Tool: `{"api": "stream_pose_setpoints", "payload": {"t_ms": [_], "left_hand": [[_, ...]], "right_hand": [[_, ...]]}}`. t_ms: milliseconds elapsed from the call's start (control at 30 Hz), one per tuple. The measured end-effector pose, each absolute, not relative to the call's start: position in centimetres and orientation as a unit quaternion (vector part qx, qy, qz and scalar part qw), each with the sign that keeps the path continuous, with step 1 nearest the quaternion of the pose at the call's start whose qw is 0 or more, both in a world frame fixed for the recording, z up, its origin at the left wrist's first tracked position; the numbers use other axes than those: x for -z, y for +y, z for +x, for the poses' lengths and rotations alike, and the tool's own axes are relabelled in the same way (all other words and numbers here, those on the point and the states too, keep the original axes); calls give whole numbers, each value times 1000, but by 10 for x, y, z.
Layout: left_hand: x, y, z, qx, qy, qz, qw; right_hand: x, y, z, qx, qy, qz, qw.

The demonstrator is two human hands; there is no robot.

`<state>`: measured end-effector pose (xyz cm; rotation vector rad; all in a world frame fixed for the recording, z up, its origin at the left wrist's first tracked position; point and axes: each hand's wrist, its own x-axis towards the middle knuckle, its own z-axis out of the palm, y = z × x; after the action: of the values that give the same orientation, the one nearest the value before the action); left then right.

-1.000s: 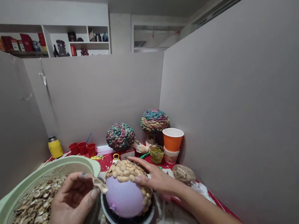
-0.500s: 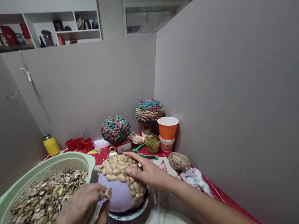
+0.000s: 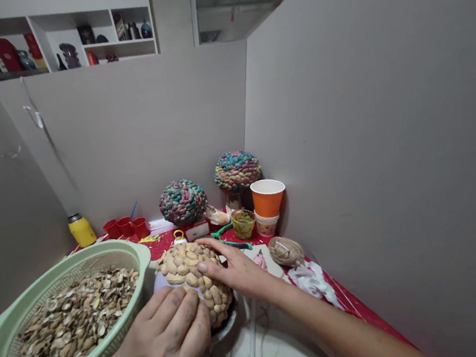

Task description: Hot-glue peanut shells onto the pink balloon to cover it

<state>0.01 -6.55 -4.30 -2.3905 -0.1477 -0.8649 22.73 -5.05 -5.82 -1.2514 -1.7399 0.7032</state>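
A lilac ball (image 3: 160, 281), its top and right side covered with peanut shells (image 3: 189, 259), sits in a shallow metal dish (image 3: 227, 331). My right hand (image 3: 235, 267) lies over the ball's upper right, thumb and fingers curved against the shells, holding it. Against the bare lilac front is my left hand (image 3: 169, 329), fingers bent together and pressed to the surface. Its fingertips, and the peanut shell seen in its pinch a moment ago, are hidden behind the knuckles. To the left stands a green colander (image 3: 141, 258) full of loose peanut shells (image 3: 77, 317).
Two colourful shell-covered balls (image 3: 183, 202) stand at the back. Right of them are an orange paper cup (image 3: 268, 201), a plastic cup of greenish stuff (image 3: 243, 225) and twine (image 3: 286, 251). Red cups (image 3: 125, 227) and a yellow jar (image 3: 81, 230) stand back left. Grey partitions (image 3: 378, 128) enclose the table.
My left hand has moved right and onto the ball's bare front, carrying the pinched peanut shell to the surface. My right hand stays on the ball. The view has tipped slightly downward.
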Motion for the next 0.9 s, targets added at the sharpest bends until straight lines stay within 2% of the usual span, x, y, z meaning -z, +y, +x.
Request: {"api": "stream_pose_setpoints", "payload": {"t_ms": [600, 900], "left_hand": [[59, -57, -3, 304, -62, -912, 267], [57, -61, 3, 338, -92, -905, 243]], "right_hand": [[57, -53, 227, -275, -701, -499, 428], [58, -53, 227, -273, -705, -487, 437]]}}
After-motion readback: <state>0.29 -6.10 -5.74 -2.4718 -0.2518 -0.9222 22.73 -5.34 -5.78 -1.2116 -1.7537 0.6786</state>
